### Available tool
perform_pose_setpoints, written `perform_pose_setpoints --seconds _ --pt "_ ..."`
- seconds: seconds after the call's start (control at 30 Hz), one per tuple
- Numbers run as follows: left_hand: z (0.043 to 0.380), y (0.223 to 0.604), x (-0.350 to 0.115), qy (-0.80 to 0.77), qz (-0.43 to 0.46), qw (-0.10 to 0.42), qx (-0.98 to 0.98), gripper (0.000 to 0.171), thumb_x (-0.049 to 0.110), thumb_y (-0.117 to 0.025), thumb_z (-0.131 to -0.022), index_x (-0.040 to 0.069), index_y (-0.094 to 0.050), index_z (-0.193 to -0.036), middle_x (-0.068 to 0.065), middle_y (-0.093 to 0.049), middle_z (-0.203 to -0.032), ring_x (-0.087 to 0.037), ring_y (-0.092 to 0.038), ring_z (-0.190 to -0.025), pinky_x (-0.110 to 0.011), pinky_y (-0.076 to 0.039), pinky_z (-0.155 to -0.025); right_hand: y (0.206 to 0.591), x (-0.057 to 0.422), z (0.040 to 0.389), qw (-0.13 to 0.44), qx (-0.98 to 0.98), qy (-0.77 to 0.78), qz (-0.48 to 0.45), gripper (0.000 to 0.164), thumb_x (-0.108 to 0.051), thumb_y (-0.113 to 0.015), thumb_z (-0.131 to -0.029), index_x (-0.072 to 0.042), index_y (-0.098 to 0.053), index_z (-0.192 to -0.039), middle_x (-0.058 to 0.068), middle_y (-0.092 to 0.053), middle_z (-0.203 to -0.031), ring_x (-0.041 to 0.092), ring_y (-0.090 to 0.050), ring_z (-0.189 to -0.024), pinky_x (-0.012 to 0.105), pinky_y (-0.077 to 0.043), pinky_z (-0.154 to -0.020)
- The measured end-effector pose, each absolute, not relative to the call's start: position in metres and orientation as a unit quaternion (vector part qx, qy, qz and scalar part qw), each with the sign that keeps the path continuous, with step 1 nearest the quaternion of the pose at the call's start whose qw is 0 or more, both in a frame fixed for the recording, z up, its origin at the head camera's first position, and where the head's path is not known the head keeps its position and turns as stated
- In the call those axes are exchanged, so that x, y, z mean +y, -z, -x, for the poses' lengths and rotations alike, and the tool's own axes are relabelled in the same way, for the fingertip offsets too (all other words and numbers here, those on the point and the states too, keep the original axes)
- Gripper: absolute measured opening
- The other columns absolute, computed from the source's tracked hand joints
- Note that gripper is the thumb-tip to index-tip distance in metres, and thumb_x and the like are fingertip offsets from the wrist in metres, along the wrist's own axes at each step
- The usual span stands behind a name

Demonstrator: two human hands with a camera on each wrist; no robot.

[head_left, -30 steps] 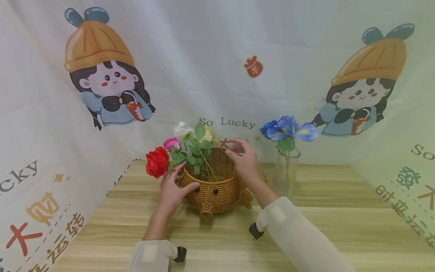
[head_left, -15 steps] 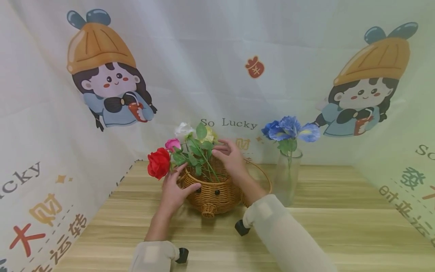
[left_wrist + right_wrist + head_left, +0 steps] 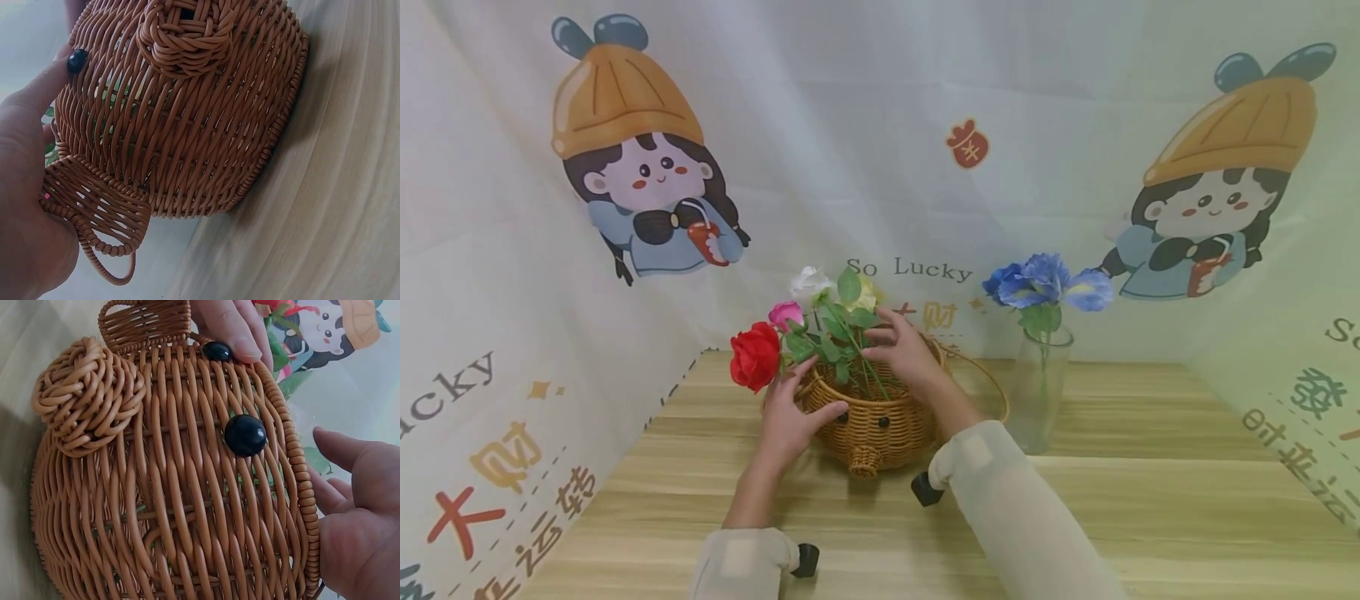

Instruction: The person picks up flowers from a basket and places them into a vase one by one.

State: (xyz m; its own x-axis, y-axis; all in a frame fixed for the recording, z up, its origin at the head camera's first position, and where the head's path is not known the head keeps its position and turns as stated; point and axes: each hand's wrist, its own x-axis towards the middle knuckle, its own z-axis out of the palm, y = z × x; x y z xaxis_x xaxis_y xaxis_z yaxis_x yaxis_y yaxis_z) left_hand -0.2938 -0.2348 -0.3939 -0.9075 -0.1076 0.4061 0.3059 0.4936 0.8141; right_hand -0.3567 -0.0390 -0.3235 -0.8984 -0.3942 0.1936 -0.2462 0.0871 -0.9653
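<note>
A wicker basket (image 3: 887, 437) with a snout and black bead eyes stands on the table. My left hand (image 3: 786, 425) grips its left rim, the thumb along the front near one eye; the left wrist view shows a woven ear (image 3: 103, 203) by the palm. In the basket lean a red rose (image 3: 755, 357), a pink rose (image 3: 786, 316), a white flower (image 3: 809, 284) and a yellow flower (image 3: 863, 295) with green stems. My right hand (image 3: 904, 354) is over the basket's opening beside the stems, fingers extended and thumb apart. Whether its fingertips touch the leaves is unclear.
To the right of the basket stands a clear glass vase (image 3: 1041, 400) holding blue flowers (image 3: 1047, 283). The basket's thin handle (image 3: 1000, 392) hangs out on its right side. A printed cloth (image 3: 910, 183) encloses the wooden table (image 3: 1112, 517) at the back and sides.
My right hand has moved left from the basket's right rim, over the opening towards the stems. The left hand keeps its place on the basket, and the flowers stand much as before.
</note>
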Motion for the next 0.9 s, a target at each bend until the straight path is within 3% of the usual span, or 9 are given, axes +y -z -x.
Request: perform_pose_setpoints --seconds 0.17,0.6,0.9 --pt "0.293 0.394 -0.235 0.495 0.057 0.208 -0.842 0.084 0.044 -0.084 -0.074 0.022 -0.045 -0.145 -0.011 -0.035 -0.149 -0.034 -0.039 -0.129 -0.049 -0.04 -0.101 0.326 -0.045 0.362 0.082 0.744 0.624 0.225 0.074 -0.001 -0.06 -0.095 -0.01 -0.018 -0.155 0.018 -0.047 -0.143 0.036 -0.045 -0.13 0.054 -0.032 -0.106" --pt "0.292 0.393 -0.236 0.493 0.058 0.214 -0.841 0.082 0.043 -0.083 -0.075 0.023 -0.046 -0.145 -0.013 -0.037 -0.146 -0.034 -0.042 -0.126 -0.049 -0.04 -0.101 0.329 -0.058 0.364 0.122 0.788 0.568 0.203 0.079 -0.002 -0.061 -0.094 -0.01 -0.013 -0.156 0.016 -0.046 -0.144 0.035 -0.039 -0.134 0.052 -0.03 -0.108" --pt "0.294 0.395 -0.236 0.488 0.066 0.224 -0.841 0.081 0.042 -0.084 -0.074 0.022 -0.047 -0.144 -0.013 -0.039 -0.144 -0.032 -0.038 -0.129 -0.048 -0.04 -0.101 0.325 -0.059 0.359 0.144 0.795 0.558 0.19 0.08 0.002 -0.059 -0.094 -0.009 -0.011 -0.156 0.021 -0.045 -0.143 0.037 -0.049 -0.124 0.053 -0.032 -0.107"
